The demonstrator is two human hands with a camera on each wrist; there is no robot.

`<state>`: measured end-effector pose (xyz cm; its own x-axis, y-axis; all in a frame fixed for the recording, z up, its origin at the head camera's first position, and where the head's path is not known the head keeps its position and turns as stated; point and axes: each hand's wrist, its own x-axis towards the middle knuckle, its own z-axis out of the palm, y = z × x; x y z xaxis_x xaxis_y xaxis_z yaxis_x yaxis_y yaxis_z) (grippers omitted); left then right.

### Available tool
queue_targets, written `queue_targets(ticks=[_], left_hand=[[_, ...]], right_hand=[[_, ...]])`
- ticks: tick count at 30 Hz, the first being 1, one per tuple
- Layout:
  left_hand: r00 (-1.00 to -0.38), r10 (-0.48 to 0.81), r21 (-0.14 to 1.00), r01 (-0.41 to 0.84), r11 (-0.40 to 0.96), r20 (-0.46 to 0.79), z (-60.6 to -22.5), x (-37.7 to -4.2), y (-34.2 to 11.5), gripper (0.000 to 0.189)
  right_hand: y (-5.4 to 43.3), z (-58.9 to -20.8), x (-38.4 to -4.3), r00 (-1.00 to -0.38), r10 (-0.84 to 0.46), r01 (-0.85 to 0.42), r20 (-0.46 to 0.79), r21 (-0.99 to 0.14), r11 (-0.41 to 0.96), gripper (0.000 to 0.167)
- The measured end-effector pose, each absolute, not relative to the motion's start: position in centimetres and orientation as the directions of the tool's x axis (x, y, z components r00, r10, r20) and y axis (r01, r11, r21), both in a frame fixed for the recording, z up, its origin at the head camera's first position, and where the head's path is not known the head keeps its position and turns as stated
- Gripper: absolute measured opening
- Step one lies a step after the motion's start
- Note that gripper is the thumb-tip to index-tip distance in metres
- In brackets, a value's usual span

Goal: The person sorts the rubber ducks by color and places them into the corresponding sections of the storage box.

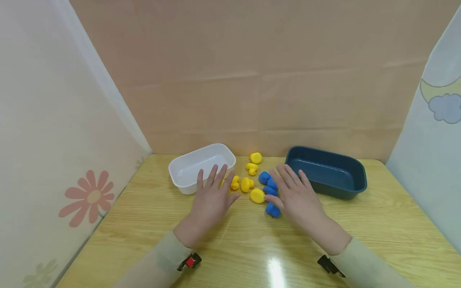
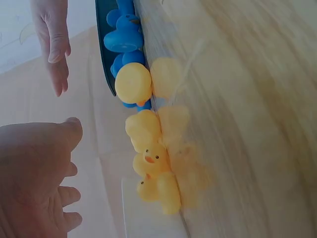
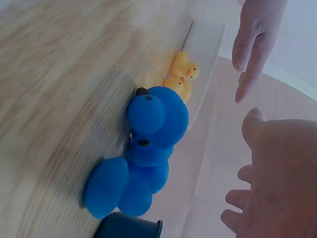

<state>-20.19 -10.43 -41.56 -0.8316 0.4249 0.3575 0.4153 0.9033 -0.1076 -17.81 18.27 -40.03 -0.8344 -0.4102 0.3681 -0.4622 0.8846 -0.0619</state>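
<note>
Both hands hover palm down over the table with fingers spread, holding nothing. My left hand [image 1: 211, 199] is nearest the yellow rubber ducks [image 1: 247, 185], and partly covers one of them in the head view. Over the right edge of the blue rubber ducks [image 1: 271, 190] is my right hand [image 1: 299, 199]. Several ducks of each colour lie tipped in a loose cluster, yellow to the left and blue to the right. In the left wrist view a yellow duck [image 2: 132, 83] shows its flat base. A blue duck [image 3: 157, 116] is close in the right wrist view.
A white tub [image 1: 201, 166] stands behind the left hand, angled toward the cluster. The dark blue tub [image 1: 327, 170] is behind the right hand. A brown backdrop [image 1: 252, 80] closes off the table's far edge, with pale patterned cloths at both sides.
</note>
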Motion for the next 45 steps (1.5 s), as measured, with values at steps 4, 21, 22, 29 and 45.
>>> queue_targets(ticks=[4, 21, 22, 29, 45], left_hand=[[-0.863, 0.383, -0.072, 0.381, 0.922, 0.330, -41.7, -20.5, -11.4, 0.072], [-0.910, 0.259, 0.052, 0.290, 0.956, 0.325, -42.2, -21.7, -15.6, 0.070], [-0.910, 0.253, 0.055, 0.286, 0.957, 0.328, -42.1, -21.7, -15.8, 0.069], [-0.929, 0.192, 0.113, 0.238, 0.965, 0.316, -42.1, -22.3, -17.3, 0.071], [-0.968, 0.063, 0.251, 0.126, 0.960, 0.244, -43.4, -23.5, -21.4, 0.071]], right_hand=[[17.4, -40.2, -18.4, -0.843, -0.410, -0.464, 0.349, -0.084, 0.882, 0.079], [13.4, -40.9, -21.2, -0.840, -0.434, -0.486, 0.326, -0.094, 0.869, 0.080], [13.2, -40.9, -21.4, -0.842, -0.435, -0.486, 0.319, -0.097, 0.869, 0.080], [11.7, -41.3, -22.4, -0.850, -0.438, -0.487, 0.293, -0.120, 0.865, 0.081], [9.5, -42.1, -24.8, -0.860, -0.455, -0.500, 0.231, -0.204, 0.842, 0.080]])
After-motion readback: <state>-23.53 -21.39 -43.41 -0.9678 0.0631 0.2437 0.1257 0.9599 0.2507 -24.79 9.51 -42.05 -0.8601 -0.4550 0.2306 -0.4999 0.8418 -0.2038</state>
